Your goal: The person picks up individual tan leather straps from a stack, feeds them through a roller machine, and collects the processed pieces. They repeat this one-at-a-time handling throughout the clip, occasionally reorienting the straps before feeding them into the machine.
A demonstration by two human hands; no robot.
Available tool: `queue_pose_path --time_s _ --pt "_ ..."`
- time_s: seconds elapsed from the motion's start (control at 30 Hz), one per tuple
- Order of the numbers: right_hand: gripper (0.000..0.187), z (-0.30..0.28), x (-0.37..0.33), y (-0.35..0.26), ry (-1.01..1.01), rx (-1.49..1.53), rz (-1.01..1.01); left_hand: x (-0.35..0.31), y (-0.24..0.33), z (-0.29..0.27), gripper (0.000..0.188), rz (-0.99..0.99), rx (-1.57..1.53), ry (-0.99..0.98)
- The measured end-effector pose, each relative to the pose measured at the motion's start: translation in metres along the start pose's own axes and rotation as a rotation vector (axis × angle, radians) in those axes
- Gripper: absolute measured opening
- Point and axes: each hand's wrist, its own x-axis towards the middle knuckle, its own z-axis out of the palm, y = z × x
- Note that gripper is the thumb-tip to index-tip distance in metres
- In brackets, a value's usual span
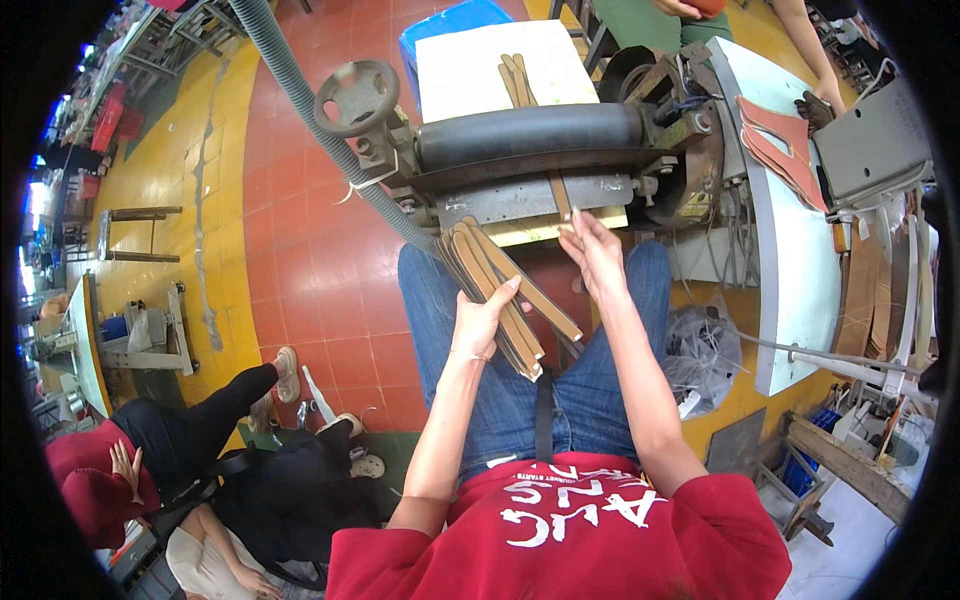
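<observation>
My left hand [482,322] is closed around a thick bundle of brown leather strips [478,252], its thumb lying across the top. The bundle rests slantwise over my lap, rounded ends toward the machine and square-cut ends near my waist. Just in front, my right hand [597,255] pinches the near end of a single brown strip [560,197]. That strip runs away from me over the metal feed plate [500,203] to the black roller [530,137] of the machine. Beyond the roller, several similar strips [514,78] lie on a white board [450,75].
A handwheel [357,97] and a grey ribbed hose [290,80] flank the roller's left side. At right, a pale table [800,290] holds reddish-brown leather pieces [775,150] and a grey metal box [875,140]. Other people are at the lower left and far right. A clear plastic bag [700,350] sits beside my knee.
</observation>
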Motion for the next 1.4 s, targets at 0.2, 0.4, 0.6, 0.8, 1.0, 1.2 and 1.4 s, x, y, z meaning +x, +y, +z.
queue_pose_path --time_s 0.2,0.4,0.6,0.8,1.0,1.2,1.4 --pt "0.039 -0.034 -0.059 0.020 -0.252 -0.375 0.241 0.002 -0.001 0.002 0.023 -0.024 0.042 -0.023" --pt "0.034 -0.049 -0.098 0.001 -0.489 -0.376 0.105 0.007 -0.003 0.007 0.021 0.097 0.126 0.004" --pt "0.022 -0.038 -0.097 -0.009 -0.472 -0.459 0.050 0.016 -0.002 0.011 0.023 0.132 0.122 0.007" --pt "0.020 -0.039 -0.075 0.010 -0.213 -0.280 0.115 0.019 -0.006 0.004 0.035 0.111 -0.089 0.093" --pt "0.022 -0.014 -0.027 -0.001 -0.216 -0.229 0.038 0.004 -0.008 -0.012 0.039 0.034 -0.131 -0.005" --pt "0.056 0.010 -0.010 0.000 -0.032 -0.038 -0.059 -0.003 -0.007 -0.004 0.028 0.087 -0.095 -0.041" --pt "0.025 -0.022 -0.092 0.020 -0.272 -0.324 0.054 0.004 -0.010 -0.002 0.022 0.093 -0.033 -0.060"
